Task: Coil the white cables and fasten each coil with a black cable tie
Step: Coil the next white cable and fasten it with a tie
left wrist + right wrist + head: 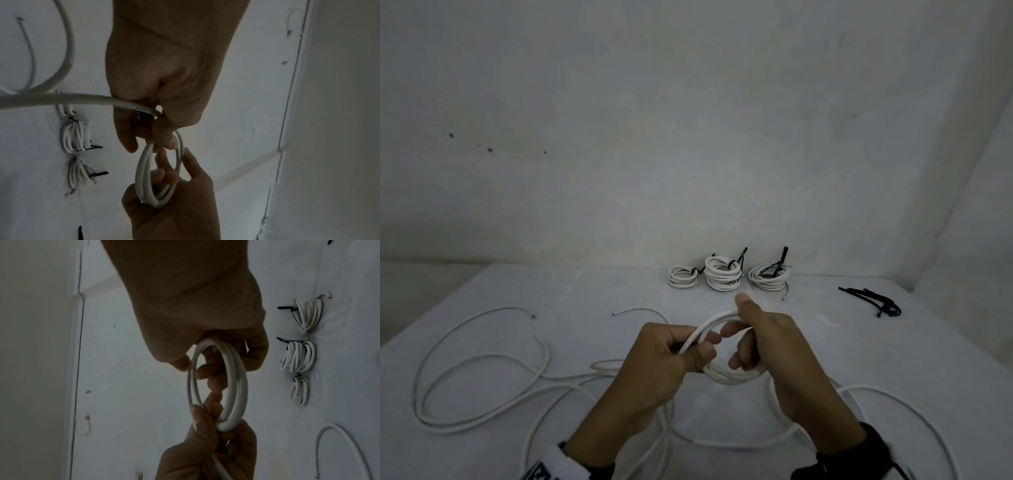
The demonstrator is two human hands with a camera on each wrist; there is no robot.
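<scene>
A small coil of white cable (732, 378) is held above the table between both hands. My left hand (702, 346) pinches the cable where it feeds into the coil's left side. My right hand (743, 346) grips the coil's right side, with fingers through the loop and the thumb raised. The left wrist view shows the loose cable (72, 97) running into my left hand (164, 129) and on to the coil (144, 170). In the right wrist view my right hand (205, 345) holds the coil (236, 386) at its top. Loose black cable ties (876, 299) lie at the far right.
Three tied white coils (722, 274) sit in a row at the back of the white table (585, 294), against the wall. Loose white cable (482, 359) sprawls in wide loops over the left and front of the table and under my forearms.
</scene>
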